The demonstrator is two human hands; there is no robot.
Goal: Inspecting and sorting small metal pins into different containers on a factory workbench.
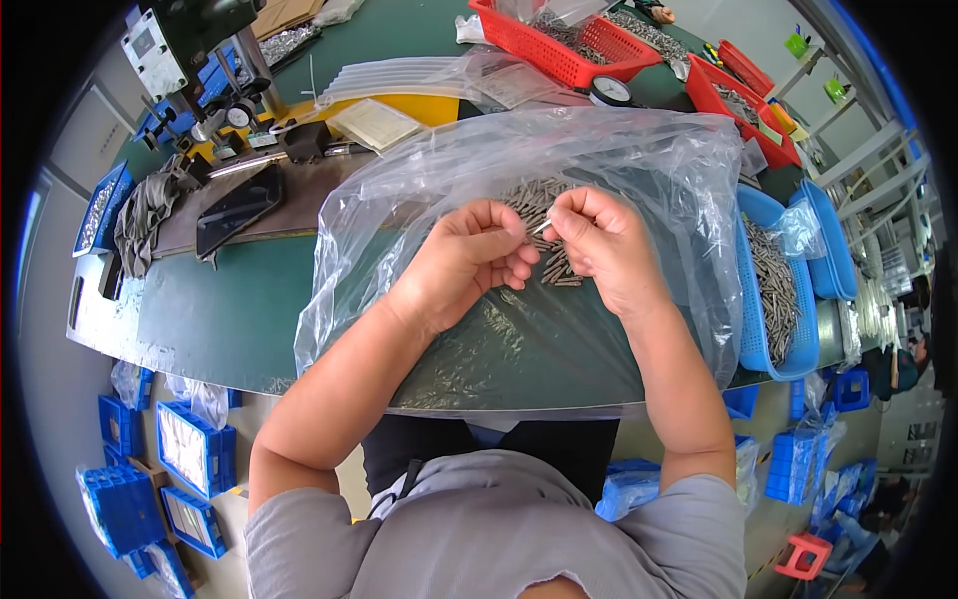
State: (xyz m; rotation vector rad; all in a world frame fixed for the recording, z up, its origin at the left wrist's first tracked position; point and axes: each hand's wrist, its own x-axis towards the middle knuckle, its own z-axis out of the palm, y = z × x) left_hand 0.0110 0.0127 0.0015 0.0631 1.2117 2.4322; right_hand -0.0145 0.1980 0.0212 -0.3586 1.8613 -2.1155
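Over the middle of the bench, my left hand (467, 252) and my right hand (609, 248) meet with their fingertips close together. Between them is a small slim metal pin (540, 228), pinched by thumb and fingers at each end. Its finer shape is too small to make out. Just beyond and beneath the fingers lies a heap of similar grey metal pins (562, 272), partly hidden by my hands. The heap rests on a large clear plastic sheet (374, 225) spread over the green bench top (210, 314).
At the right, a blue basket (755, 329) holds many metal pins. Red baskets (559, 62) of parts stand at the back. A dial gauge stand (254, 75) and a black phone (238, 212) are at the left. Blue crates (195, 449) sit on the floor.
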